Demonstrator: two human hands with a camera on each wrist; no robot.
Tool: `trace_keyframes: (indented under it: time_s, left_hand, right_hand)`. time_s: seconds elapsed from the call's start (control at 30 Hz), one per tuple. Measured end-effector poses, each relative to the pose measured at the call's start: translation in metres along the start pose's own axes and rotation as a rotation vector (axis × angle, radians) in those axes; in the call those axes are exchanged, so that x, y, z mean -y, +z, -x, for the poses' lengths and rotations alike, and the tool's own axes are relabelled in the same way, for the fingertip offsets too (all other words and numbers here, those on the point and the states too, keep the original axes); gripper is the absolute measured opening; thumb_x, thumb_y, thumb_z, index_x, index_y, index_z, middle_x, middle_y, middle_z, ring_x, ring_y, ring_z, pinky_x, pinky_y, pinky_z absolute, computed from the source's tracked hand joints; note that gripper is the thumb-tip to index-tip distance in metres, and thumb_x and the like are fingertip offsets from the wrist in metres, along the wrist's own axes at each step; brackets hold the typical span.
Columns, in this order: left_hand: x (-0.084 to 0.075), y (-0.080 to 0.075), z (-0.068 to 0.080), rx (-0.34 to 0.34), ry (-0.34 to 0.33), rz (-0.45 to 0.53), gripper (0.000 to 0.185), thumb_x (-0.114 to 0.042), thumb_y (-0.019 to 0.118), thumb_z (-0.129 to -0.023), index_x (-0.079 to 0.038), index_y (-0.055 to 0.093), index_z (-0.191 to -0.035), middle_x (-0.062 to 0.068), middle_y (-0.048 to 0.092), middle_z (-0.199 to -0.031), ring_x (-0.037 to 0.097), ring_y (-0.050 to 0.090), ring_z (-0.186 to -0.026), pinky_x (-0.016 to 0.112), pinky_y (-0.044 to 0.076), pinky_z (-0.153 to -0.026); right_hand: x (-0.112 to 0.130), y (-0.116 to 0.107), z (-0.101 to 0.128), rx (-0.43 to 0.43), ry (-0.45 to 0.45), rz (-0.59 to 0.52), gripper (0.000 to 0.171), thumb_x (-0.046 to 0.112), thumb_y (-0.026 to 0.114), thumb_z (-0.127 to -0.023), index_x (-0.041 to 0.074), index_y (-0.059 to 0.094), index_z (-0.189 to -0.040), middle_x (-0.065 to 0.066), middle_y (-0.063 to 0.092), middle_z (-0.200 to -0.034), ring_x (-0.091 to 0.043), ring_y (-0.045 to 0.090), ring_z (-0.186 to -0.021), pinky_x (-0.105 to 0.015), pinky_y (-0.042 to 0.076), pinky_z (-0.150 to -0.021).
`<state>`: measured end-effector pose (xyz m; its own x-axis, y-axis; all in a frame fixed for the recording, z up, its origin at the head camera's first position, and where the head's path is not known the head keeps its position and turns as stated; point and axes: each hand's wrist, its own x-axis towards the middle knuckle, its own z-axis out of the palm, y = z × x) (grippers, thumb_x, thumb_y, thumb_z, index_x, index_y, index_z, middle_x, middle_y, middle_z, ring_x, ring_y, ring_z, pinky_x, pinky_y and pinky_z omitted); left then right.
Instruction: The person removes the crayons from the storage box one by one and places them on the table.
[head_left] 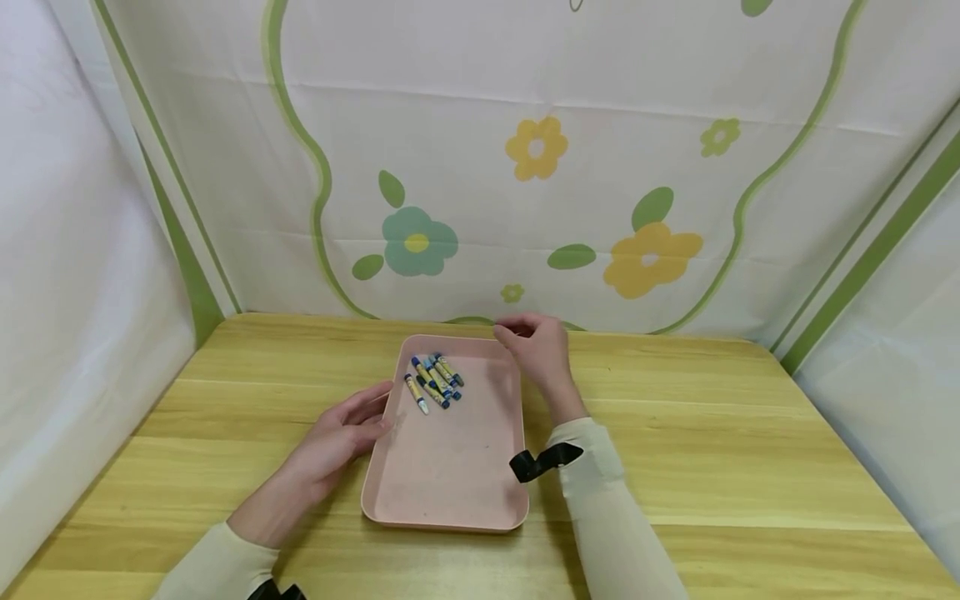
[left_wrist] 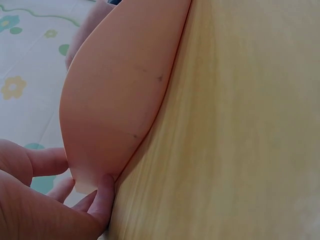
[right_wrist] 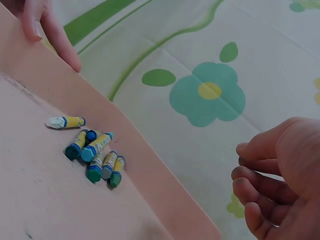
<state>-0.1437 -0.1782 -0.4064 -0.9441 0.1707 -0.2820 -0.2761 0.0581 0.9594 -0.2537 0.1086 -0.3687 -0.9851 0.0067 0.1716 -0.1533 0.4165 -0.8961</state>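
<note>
A shallow pink tray [head_left: 461, 475] lies lengthwise on the table. Several short crayons [head_left: 437, 380] with yellow wrappers and blue bands lie in its far left part; one white-tipped crayon [right_wrist: 65, 122] sits a little apart. My left hand [head_left: 341, 433] holds the tray's left side, its thumb at the rim and other fingers along the outer wall; in the left wrist view its fingertips [left_wrist: 105, 195] meet the pink wall. Beyond the far right corner, my right hand [head_left: 542, 354] hovers with loosely bent fingers and nothing visible between them.
A wooden table [head_left: 712, 467] spreads around the tray. Behind it hangs a white curtain [head_left: 480, 167] printed with flowers and green lines, with white fabric walls [head_left: 67, 292] at both sides. A black strap [head_left: 546, 461] sits on my right sleeve.
</note>
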Motion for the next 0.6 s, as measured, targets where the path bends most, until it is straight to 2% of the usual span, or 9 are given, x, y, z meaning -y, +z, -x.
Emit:
trace_keyframes:
  time_s: [0.17,0.4,0.6]
  left_hand:
    - [0.0,0.0,0.001,0.003,0.0,0.002,0.063,-0.01,0.058,-0.107,-0.013,0.036,-0.166,0.019,0.036,-0.171,0.034,0.045,-0.151,0.028,0.05,-0.108]
    - [-0.001,0.0,0.001,0.003,-0.002,0.002,0.063,-0.01,0.058,-0.107,-0.013,0.036,-0.166,0.019,0.036,-0.171,0.035,0.045,-0.152,0.028,0.05,-0.108]
    - [0.0,0.001,0.001,0.005,0.0,0.004,0.063,-0.011,0.058,-0.107,-0.012,0.035,-0.166,0.019,0.034,-0.172,0.036,0.043,-0.153,0.026,0.051,-0.107]
  right_hand:
    - [0.004,0.008,0.002,0.003,0.001,-0.002,0.021,0.023,0.078,-0.097,0.01,0.082,-0.112,-0.01,0.079,-0.11,-0.024,0.071,-0.098,-0.029,0.058,-0.08]
    - [0.008,0.022,0.006,0.001,0.006,-0.036,0.017,0.02,0.078,-0.096,0.011,0.083,-0.109,-0.008,0.078,-0.107,-0.022,0.068,-0.094,-0.027,0.055,-0.076]
    - [0.013,0.035,0.01,0.011,-0.018,-0.044,0.019,0.021,0.078,-0.097,0.009,0.082,-0.111,-0.007,0.077,-0.106,-0.021,0.068,-0.093,-0.029,0.056,-0.077]
